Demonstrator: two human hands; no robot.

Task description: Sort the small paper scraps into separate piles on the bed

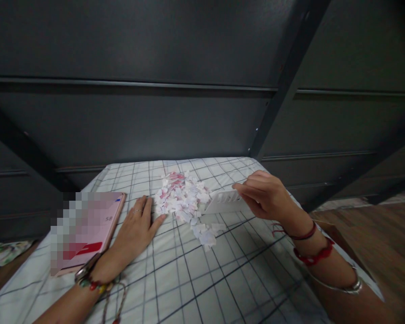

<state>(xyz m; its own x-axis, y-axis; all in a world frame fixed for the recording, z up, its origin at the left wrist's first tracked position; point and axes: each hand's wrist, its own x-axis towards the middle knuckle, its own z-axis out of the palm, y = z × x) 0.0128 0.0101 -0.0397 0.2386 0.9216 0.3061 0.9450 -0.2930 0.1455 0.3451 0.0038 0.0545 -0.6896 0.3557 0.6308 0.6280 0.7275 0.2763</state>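
A heap of torn paper scraps (180, 195), white with some pink, lies on the checked cloth (175, 283). A smaller cluster of white scraps (205, 236) sits just in front of it. My left hand (137, 225) rests flat on the cloth at the heap's left side, fingers stretched out and holding nothing. At the right, my right hand (265, 195) is closed on a thin white slotted plate (224, 200), whose exact kind I cannot make out. The plate stands on edge, its far end at the right side of the heap.
To the left of my left hand lies a pink tablet-like device (97, 225), partly blurred out. A dark panelled wall (162, 126) rises behind the cloth-covered table. Wooden floor (384, 229) shows on the right, with a brown box edge (337, 238) beside the table.
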